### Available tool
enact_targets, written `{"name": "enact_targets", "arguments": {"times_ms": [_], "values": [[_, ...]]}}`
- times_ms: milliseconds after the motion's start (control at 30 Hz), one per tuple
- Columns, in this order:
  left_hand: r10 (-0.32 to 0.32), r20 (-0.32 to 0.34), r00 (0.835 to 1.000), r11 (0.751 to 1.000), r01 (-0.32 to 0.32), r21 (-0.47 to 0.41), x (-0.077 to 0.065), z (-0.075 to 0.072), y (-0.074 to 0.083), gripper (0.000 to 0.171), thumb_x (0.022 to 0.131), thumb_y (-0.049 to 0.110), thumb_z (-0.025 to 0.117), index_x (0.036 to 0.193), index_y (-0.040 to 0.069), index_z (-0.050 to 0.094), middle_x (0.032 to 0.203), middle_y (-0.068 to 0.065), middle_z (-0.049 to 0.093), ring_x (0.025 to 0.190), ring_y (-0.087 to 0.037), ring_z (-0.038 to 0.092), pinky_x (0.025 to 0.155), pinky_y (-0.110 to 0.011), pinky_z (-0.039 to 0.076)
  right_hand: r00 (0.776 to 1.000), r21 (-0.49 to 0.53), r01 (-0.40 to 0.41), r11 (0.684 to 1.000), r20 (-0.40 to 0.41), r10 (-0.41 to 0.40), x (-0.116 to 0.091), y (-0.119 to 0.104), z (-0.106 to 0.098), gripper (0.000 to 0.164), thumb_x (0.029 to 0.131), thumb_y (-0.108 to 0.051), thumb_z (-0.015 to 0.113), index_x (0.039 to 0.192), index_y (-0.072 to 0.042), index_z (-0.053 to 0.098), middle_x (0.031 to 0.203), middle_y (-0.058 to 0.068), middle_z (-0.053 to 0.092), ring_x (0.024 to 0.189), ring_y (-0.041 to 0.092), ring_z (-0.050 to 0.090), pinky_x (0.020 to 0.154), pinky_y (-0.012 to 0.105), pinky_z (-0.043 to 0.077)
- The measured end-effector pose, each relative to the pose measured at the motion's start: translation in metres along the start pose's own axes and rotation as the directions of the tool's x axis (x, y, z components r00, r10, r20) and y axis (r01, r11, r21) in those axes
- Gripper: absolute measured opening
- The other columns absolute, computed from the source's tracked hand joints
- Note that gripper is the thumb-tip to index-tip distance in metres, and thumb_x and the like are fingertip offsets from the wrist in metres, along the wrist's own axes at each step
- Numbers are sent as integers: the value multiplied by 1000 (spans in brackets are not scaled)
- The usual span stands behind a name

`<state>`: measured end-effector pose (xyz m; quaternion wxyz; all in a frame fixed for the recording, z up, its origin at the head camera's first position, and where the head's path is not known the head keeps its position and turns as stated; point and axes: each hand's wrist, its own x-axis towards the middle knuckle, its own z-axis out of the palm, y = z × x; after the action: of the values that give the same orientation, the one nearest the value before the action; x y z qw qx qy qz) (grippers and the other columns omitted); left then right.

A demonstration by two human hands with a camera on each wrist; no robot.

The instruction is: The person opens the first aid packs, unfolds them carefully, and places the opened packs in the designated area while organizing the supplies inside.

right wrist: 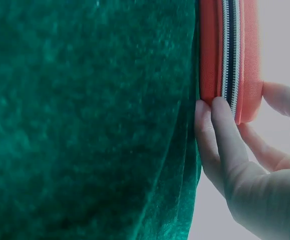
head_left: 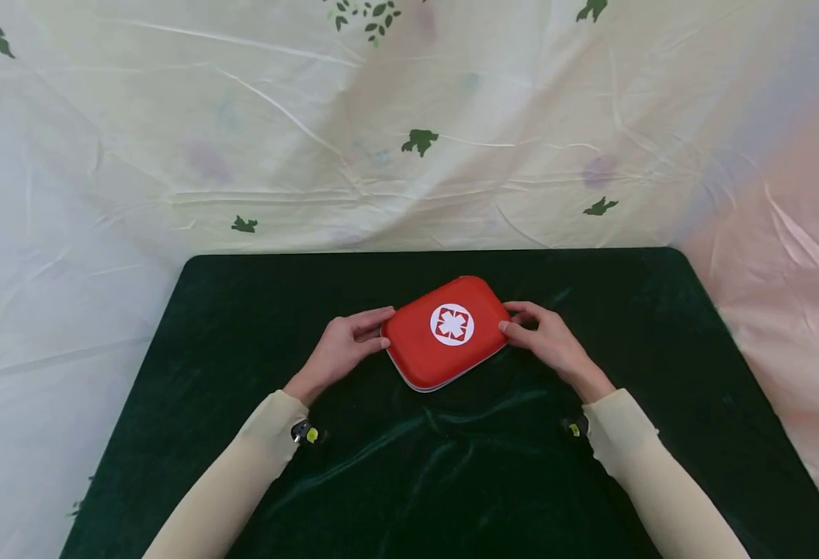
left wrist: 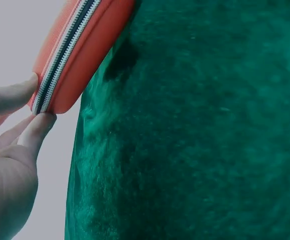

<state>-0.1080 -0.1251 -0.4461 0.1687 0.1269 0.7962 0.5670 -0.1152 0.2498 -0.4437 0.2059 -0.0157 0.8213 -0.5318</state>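
Observation:
A red zippered first-aid case [head_left: 416,345] with a white round emblem [head_left: 452,324] lies at a slant between both hands, emblem side up. My left hand [head_left: 339,345] holds its left end, thumb and fingers on the edge. At the right end, my right hand [head_left: 549,338] pinches the case with the thumb on top. Both wrist views show the silver-toothed zipper [left wrist: 64,57] running along the side, closed where visible. In the right wrist view, fingertips [right wrist: 220,105] touch the side by the zipper. Whether the case is slightly raised off the cloth, I cannot tell.
A dark green velvet cloth [head_left: 276,287] covers the table, with wrinkles in front of the case. Pale hanging fabric [head_left: 297,155] printed with green leaf shapes encloses the table at the back and sides.

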Motion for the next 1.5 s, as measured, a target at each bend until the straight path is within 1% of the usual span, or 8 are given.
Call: {"name": "enact_targets", "arguments": {"times_ms": [167, 367, 533, 700, 967, 1100, 1367, 1500], "values": [[-9, 61, 998, 999, 11, -31, 5, -8, -1, 54, 97, 8, 72, 148, 15, 59, 152, -1, 55, 130, -18, 61, 101, -31, 52, 1000, -41, 5, 999, -21, -6, -6, -1, 4, 60, 101, -36, 68, 149, -5, 49, 123, 18, 56, 100, 29, 62, 86, 35, 55], [4, 162, 987, 1000, -5, 2, 12, -20, -1, 57, 98, 7, 70, 152, 12, 53, 152, -6, 55, 130, -22, 61, 104, -34, 51, 1000, -98, -10, 995, -30, 7, -14, -1, 9, 61, 99, -36, 71, 145, -3, 51, 114, 16, 63, 94, 28, 61, 80, 36, 50], [-6, 194, 981, 1000, 8, -9, 18, -25, 1, 58, 99, 4, 68, 154, 10, 50, 152, -7, 55, 129, -23, 61, 105, -36, 51, 1000, -40, -22, 999, -5, 22, -19, 0, 12, 62, 99, -33, 71, 145, 1, 47, 111, 17, 64, 94, 28, 68, 85, 36, 55], [-18, 181, 983, 999, 23, -28, 23, -26, 0, 56, 100, 2, 66, 153, 12, 52, 151, -6, 56, 130, -22, 61, 106, -37, 50, 999, 14, -46, 999, 7, 46, -22, 2, 16, 62, 99, -29, 72, 144, 3, 44, 111, 18, 62, 95, 27, 72, 86, 34, 58], [-30, 154, 988, 999, 31, -5, 27, -23, -7, 53, 101, 3, 64, 152, 14, 54, 151, -4, 57, 134, -22, 56, 108, -41, 49, 998, -8, -67, 998, 3, 67, -25, 4, 21, 64, 98, -33, 73, 143, 1, 44, 105, 15, 64, 90, 26, 71, 81, 35, 54], [-13, 139, 990, 1000, 11, 13, 28, -22, -10, 51, 102, 4, 64, 151, 13, 55, 150, -4, 57, 136, -22, 55, 109, -44, 48, 998, -14, -68, 998, 4, 68, -27, 5, 22, 63, 98, -34, 73, 141, 1, 44, 104, 15, 64, 90, 26, 72, 80, 36, 53], [44, 96, 994, 988, -58, 144, 30, -18, -12, 46, 103, 3, 60, 149, 12, 58, 151, -3, 56, 140, -23, 52, 112, -46, 45, 995, -26, -98, 995, 1, 98, -29, 5, 27, 63, 96, -39, 75, 136, -1, 46, 102, 14, 65, 89, 24, 73, 79, 36, 53], [65, 80, 995, 975, -80, 205, 29, -13, -13, 44, 105, 13, 60, 149, 14, 58, 154, -1, 54, 143, -24, 49, 113, -47, 44, 994, -25, -107, 994, 7, 108, -30, 3, 27, 65, 95, -41, 75, 136, -1, 46, 102, 14, 66, 89, 23, 73, 77, 35, 53]]}}
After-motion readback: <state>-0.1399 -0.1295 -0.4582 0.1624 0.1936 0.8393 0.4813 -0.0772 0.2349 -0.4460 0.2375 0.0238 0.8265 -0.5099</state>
